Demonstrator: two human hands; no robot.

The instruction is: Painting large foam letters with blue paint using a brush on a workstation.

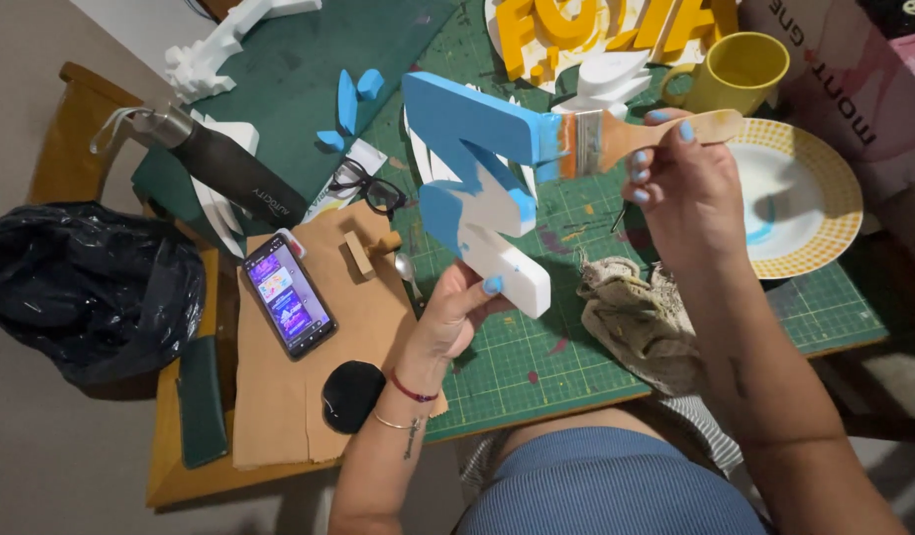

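My left hand point(455, 312) grips the lower end of a white foam letter point(477, 188), holding it upright above the green cutting mat point(537, 357). Its top and upper side are painted blue. My right hand point(680, 183) holds a wooden flat paintbrush point(626, 137) by the handle, its blue-loaded bristles touching the letter's upper right edge. A white plate with a yellow rim point(814, 193) bearing blue paint lies just right of my right hand.
A yellow mug point(740, 71) and yellow foam letters point(596, 30) stand at the back. A stained rag point(641, 312) lies on the mat. A lit phone point(287, 294), glasses point(370, 185), dark bottle point(224, 163), small blue foam pieces point(348, 104) and black bag point(86, 287) sit left.
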